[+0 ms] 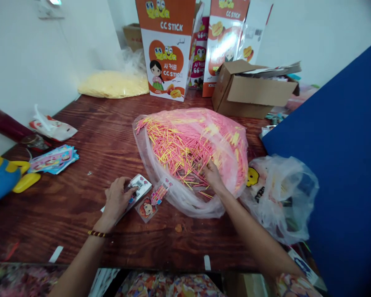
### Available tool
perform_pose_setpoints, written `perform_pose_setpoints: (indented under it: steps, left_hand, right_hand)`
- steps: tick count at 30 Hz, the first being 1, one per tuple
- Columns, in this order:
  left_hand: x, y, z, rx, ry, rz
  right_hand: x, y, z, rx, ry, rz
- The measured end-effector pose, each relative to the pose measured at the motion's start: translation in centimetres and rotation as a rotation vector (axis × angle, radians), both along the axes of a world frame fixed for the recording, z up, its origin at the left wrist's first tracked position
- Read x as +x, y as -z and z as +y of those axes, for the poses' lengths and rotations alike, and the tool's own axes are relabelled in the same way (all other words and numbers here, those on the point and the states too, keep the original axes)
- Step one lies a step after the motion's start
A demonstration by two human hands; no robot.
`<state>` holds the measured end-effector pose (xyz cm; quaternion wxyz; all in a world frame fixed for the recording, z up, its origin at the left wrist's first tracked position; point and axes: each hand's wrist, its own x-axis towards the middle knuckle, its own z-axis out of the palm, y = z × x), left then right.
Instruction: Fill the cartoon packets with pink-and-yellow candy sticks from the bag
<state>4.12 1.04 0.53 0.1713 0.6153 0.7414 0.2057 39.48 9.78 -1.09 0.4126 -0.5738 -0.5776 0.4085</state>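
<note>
My left hand rests on a stack of small printed packets, its thumb laid across the top and fingers curled at the far side. Beside the stack, a clear printed sleeve with a cartoon girl lies flat on the table. My right hand reaches into a large open clear plastic bag. Many thin pink and yellow sticks fill that bag. The right fingers are bent together among the sticks; their tips are partly hidden.
Behind the bag stand printed CC STICK cartons and an open cardboard box. A yellow-filled bag lies at the back left. Blue-pink packets and a tissue pack sit left. A crumpled plastic bag and blue panel are right.
</note>
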Motion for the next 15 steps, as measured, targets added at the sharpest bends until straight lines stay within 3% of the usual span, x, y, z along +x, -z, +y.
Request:
perform_pose_setpoints:
  steps: [5,9,15]
  left_hand:
    - [-0.6,0.5,0.5,0.003,-0.036,-0.069]
    - [-2.0,1.1,1.7,-0.029,-0.033,-0.267]
    - [-3.2,1.8,2.5,-0.064,-0.043,-0.554]
  right_hand:
    - [-0.4,1.1,-1.5,0.028,0.015,-0.020]
    - [-0.5,1.2,-1.5,0.054,0.030,0.114]
    - [-0.3,1.2,-1.1,0.054,0.088,0.135]
